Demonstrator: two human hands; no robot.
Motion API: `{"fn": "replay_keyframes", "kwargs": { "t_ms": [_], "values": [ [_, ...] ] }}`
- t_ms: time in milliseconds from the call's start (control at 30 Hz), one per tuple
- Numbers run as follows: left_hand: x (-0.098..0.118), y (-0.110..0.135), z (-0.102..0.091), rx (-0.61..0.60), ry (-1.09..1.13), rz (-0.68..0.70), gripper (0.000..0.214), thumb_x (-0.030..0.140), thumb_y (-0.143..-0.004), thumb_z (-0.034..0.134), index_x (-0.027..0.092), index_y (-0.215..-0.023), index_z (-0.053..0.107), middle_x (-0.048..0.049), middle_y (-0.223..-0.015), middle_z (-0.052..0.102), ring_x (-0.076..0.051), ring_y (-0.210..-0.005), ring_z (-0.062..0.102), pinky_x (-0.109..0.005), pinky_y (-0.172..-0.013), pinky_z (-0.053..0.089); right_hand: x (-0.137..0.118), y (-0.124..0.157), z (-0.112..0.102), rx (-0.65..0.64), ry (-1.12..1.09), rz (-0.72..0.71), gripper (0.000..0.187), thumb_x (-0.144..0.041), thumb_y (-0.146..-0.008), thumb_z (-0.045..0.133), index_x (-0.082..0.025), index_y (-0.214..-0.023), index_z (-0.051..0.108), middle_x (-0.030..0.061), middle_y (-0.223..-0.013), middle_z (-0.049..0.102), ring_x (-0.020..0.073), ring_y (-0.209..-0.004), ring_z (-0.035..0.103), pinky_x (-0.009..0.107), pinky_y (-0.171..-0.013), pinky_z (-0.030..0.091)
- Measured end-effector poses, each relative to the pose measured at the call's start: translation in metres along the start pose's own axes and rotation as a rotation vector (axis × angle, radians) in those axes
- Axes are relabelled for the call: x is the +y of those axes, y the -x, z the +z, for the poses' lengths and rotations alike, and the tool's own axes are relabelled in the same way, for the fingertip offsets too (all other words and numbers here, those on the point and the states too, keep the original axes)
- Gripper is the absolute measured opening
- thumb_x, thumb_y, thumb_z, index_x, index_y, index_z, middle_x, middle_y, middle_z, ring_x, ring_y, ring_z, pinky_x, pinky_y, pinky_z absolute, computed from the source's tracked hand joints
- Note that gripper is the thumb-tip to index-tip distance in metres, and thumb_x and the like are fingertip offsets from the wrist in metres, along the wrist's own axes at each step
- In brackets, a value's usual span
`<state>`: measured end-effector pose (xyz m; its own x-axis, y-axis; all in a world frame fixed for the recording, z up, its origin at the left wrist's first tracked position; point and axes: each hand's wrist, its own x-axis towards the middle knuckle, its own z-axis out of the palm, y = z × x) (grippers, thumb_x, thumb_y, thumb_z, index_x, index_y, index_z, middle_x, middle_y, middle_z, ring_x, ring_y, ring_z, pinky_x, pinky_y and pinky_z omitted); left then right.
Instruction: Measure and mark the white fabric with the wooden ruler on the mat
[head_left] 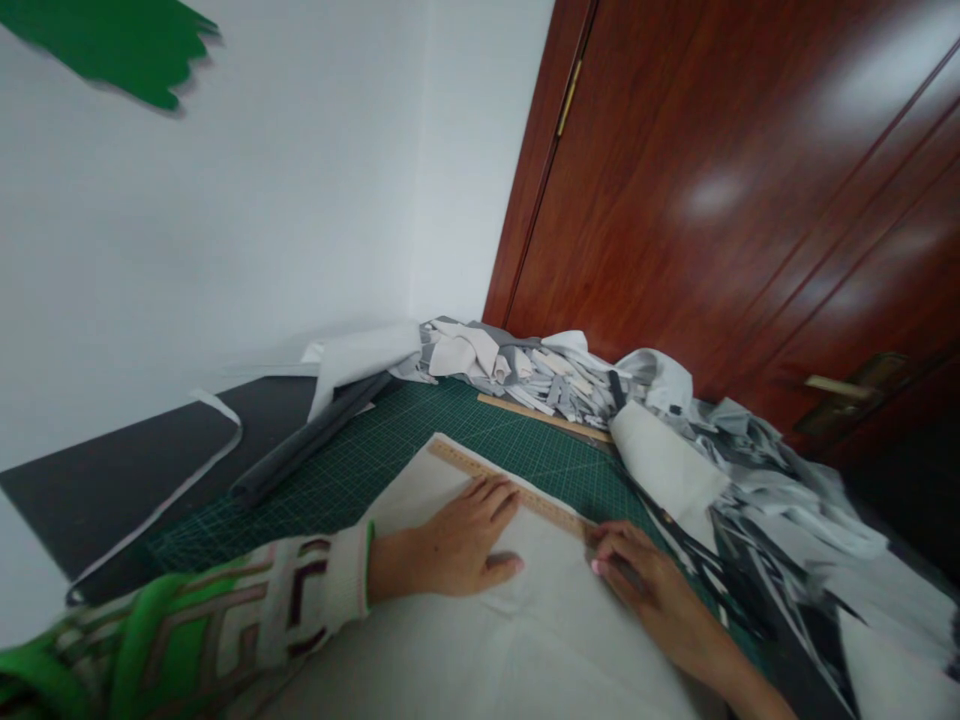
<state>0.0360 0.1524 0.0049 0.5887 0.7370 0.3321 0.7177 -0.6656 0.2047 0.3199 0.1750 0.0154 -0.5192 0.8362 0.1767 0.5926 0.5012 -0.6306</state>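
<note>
A sheet of off-white fabric [525, 640] lies over the green cutting mat [427, 405] and fills the near middle. Along its far edge runs a wooden ruler [555, 513], slanting down to the right. My left hand [457, 540] is spread flat on the fabric, its fingertips resting on the middle of the ruler and the thumb held apart. At the ruler's right end, my right hand [649, 580] has its thumb and fingers drawn together in a pinch on it. The underside of that grip is hidden.
Several fabric scraps [465, 350] are heaped against the wall and the door [712, 200]. A second wooden ruler [540, 415] lies before them. A dark roll [315, 440] sits on the left, a white strip [202, 465] beside it. Black-handled scissors [720, 570] lie on the right.
</note>
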Motion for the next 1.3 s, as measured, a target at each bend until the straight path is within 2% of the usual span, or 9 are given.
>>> {"fn": "replay_keyframes", "kwargs": {
  "t_ms": [433,667,767,867,1000,1300],
  "values": [
    [-0.002,-0.002,0.001,-0.033,-0.07,-0.004,0.067,0.045,-0.088,0.059,0.002,-0.138,0.046,-0.0239,-0.141,0.049,-0.037,-0.133,0.041,-0.049,-0.115,0.029,0.003,0.002,-0.009,-0.069,0.004,0.032,0.02,-0.036,-0.095,0.048,-0.024,-0.081,0.056,0.0072,-0.114,0.06,0.0233,-0.11,0.058,0.037,-0.097,0.041],
    [0.001,-0.001,-0.001,-0.037,-0.06,-0.002,0.066,0.043,-0.089,0.059,0.0,-0.137,0.046,-0.0252,-0.142,0.048,-0.037,-0.134,0.04,-0.049,-0.116,0.027,0.01,0.004,-0.008,-0.029,0.093,0.05,0.02,-0.037,-0.093,0.048,-0.024,-0.083,0.06,0.0091,-0.116,0.06,0.026,-0.114,0.055,0.042,-0.102,0.039],
    [0.001,-0.001,-0.001,-0.032,-0.068,0.002,0.064,0.043,-0.09,0.058,0.003,-0.138,0.046,-0.024,-0.142,0.048,-0.037,-0.135,0.04,-0.05,-0.116,0.028,0.012,0.004,-0.008,-0.01,0.114,0.052,0.019,-0.036,-0.092,0.048,-0.024,-0.083,0.06,0.0091,-0.114,0.061,0.0261,-0.112,0.056,0.041,-0.1,0.04],
    [0.001,0.0,-0.001,-0.024,-0.074,0.003,0.063,0.043,-0.09,0.057,0.005,-0.139,0.045,-0.0227,-0.143,0.048,-0.036,-0.135,0.041,-0.05,-0.115,0.029,0.011,0.004,-0.011,-0.043,0.112,0.038,0.019,-0.034,-0.093,0.046,-0.023,-0.083,0.058,0.0085,-0.11,0.062,0.0247,-0.107,0.057,0.04,-0.097,0.042],
    [0.001,0.0,0.0,-0.007,-0.053,0.002,0.064,0.041,-0.089,0.06,0.001,-0.137,0.045,-0.0246,-0.141,0.049,-0.037,-0.134,0.04,-0.051,-0.115,0.03,0.008,0.002,-0.015,-0.093,0.122,0.03,0.019,-0.031,-0.096,0.043,-0.022,-0.085,0.057,0.0078,-0.106,0.062,0.0232,-0.104,0.056,0.039,-0.095,0.043],
    [0.003,0.0,-0.002,-0.011,-0.092,-0.013,0.063,0.043,-0.088,0.061,0.004,-0.136,0.049,-0.0198,-0.139,0.051,-0.035,-0.13,0.043,-0.049,-0.115,0.028,0.007,0.001,-0.017,-0.12,0.122,0.044,0.02,-0.033,-0.097,0.042,-0.022,-0.089,0.056,0.0075,-0.108,0.061,0.0224,-0.104,0.056,0.039,-0.094,0.041]
  ]
}}
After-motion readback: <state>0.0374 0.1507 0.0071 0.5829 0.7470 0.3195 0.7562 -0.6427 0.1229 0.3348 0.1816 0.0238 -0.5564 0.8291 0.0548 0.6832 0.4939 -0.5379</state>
